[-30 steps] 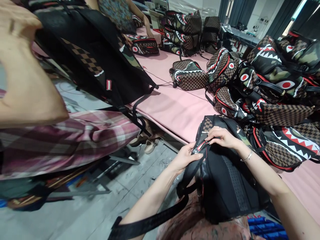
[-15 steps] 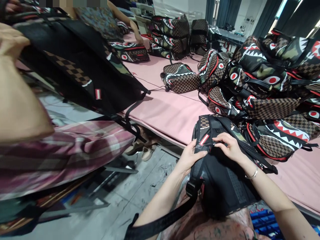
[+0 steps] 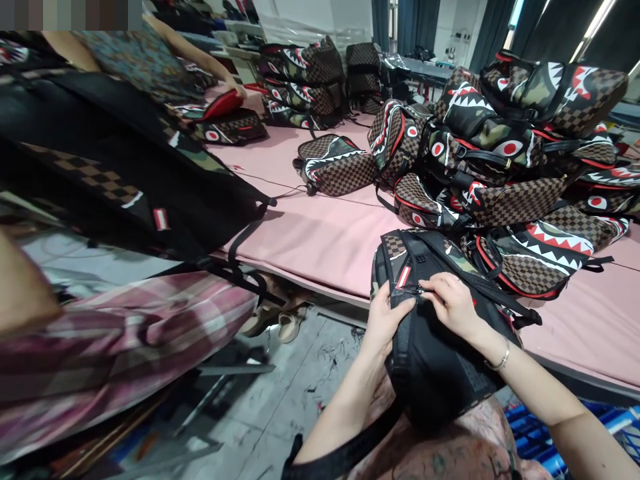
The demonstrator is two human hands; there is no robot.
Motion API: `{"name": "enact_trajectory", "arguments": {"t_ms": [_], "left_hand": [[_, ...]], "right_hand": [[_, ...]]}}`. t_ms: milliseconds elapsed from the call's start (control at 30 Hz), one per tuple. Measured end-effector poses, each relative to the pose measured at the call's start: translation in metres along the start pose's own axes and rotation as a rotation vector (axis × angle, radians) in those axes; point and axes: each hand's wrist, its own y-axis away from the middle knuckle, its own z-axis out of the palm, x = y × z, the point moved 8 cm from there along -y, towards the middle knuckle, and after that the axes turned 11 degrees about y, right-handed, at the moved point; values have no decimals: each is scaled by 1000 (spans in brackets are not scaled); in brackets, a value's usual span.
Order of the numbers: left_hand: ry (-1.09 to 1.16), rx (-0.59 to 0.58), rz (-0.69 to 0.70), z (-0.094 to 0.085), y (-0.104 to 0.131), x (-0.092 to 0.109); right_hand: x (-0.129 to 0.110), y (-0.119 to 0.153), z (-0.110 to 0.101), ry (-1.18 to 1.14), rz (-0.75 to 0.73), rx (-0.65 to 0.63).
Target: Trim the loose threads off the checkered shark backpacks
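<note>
A black backpack with checkered and camouflage trim rests on my lap, its back panel and straps facing up. My left hand grips the shoulder strap, thumb on top, just below a red-and-white label. Close beside it, my right hand is closed in a pinch at the strap's edge, near the label. Something small and dark shows at its fingertips, too small to name. A strap loop hangs over my left forearm.
Shark-mouth backpacks are heaped on the pink-covered table, with a stack farther back. At left, a person in plaid has a large black backpack. Another person's arm reaches over a bag beyond. Blue bars stand lower right.
My view has turned slightly right. My right fingertips have closed together beside the strap, while my left hand keeps its grip. The far person now lifts a red-lined flap.
</note>
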Motion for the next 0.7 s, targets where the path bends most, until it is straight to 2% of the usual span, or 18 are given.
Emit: {"name": "enact_trajectory", "arguments": {"t_ms": [167,500,700], "left_hand": [[-44,29,15,6,-1,-7],[-121,43,21,6,-2,-15],[-126,31,27,9,0,-19]], "right_hand": [[-5,12,-2,151,34,42],[-3,17,-8,118,83,49],[-4,15,0,136,111,6]]}}
